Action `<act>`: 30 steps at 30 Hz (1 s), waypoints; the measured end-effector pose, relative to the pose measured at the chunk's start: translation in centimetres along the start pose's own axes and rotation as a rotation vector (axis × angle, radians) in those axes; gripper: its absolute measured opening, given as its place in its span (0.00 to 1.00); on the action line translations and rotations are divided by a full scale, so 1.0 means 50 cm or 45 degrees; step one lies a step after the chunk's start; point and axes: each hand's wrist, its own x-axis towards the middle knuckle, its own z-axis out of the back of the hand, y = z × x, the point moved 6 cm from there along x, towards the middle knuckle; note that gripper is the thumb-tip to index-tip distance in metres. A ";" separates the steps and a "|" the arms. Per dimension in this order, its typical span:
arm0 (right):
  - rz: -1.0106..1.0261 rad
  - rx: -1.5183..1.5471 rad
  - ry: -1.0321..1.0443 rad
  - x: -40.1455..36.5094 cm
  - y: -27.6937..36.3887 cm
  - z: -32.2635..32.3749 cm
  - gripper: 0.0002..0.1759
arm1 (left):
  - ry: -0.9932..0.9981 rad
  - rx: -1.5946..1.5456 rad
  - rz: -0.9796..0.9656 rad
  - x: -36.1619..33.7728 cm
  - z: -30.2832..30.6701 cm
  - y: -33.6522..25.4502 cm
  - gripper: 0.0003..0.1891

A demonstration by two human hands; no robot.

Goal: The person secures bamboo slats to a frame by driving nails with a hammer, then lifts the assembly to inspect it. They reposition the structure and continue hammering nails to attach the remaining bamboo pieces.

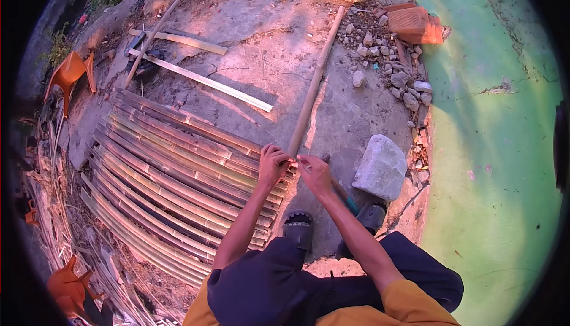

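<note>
Long, jointed, brown-green bamboo slats (173,175), nearly parallel

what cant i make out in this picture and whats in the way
All in the head view:
What the left hand and right hand pinch, if anything: too small, covered by them.
Near end of the long pole: hidden behind the hands.
Dark object at far right: cut off by the view's dark edge.

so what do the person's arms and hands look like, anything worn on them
The left hand and right hand are gloveless. Both forearms are bare, with no watch or bracelet visible. Mustard-orange sleeves show higher up the arms.
</note>
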 end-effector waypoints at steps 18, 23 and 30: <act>0.094 0.028 0.013 0.012 0.013 -0.015 0.11 | -0.050 -0.008 0.036 0.002 -0.008 0.005 0.10; -0.006 0.109 -0.023 0.007 0.007 -0.011 0.12 | -0.031 -0.004 0.010 0.003 -0.002 -0.004 0.10; -0.031 0.089 0.048 0.022 0.015 -0.007 0.11 | -0.003 0.010 0.013 0.005 0.000 -0.006 0.13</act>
